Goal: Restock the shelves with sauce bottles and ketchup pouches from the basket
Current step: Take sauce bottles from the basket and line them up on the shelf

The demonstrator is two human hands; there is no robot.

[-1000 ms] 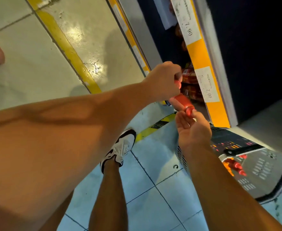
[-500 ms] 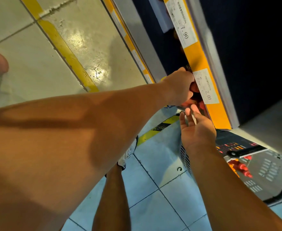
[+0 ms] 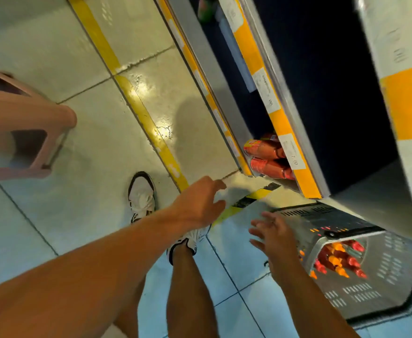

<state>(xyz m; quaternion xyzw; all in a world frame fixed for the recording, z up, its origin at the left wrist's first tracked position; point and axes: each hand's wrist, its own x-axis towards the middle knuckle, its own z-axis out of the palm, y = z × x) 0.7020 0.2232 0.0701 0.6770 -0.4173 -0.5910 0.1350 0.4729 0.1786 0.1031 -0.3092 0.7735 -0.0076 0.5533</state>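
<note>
Red sauce bottles [image 3: 269, 157] lie in a row on the low shelf behind its yellow price rail [image 3: 295, 164]. A grey perforated basket [image 3: 361, 284] stands on the floor at lower right, holding several sauce bottles [image 3: 339, 258] with red and orange caps. My left hand [image 3: 197, 203] hangs over the floor below the shelf, fingers loose and holding nothing. My right hand [image 3: 273, 234] hovers just left of the basket, fingers spread and holding nothing.
A pink plastic stool [image 3: 17, 132] stands on the floor at left. A yellow floor line [image 3: 136, 103] runs along the shelf base. My two legs and white shoes [image 3: 142, 195] are below the hands. A higher shelf edge [image 3: 405, 93] juts out at right.
My left hand put the red bottle onto the low shelf, let go and pulled back down. My right hand dropped away from the shelf toward the basket.
</note>
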